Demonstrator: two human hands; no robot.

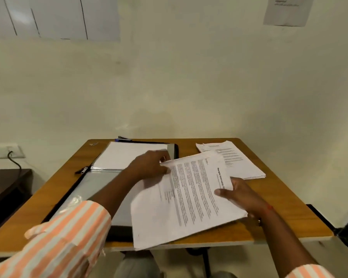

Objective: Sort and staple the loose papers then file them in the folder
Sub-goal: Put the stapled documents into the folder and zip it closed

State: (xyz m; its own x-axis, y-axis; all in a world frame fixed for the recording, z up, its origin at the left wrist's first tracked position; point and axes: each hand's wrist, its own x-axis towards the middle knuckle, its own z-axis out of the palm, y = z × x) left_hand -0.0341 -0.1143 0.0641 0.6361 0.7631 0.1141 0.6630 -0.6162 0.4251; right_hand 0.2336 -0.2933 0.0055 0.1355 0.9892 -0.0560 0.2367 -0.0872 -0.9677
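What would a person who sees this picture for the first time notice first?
The eye goes first to the printed sheets, held in the middle above the wooden table: the left hand pinches their far corner and the right hand grips their right edge. To the left lies an open zip folder with white pages inside, and at the far right rests a second stack of papers.

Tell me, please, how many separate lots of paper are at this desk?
3. One bundle, held by the left hand and right hand in front; one stack at the far right corner; one pile inside the folder's far half. Others may be hidden underneath.
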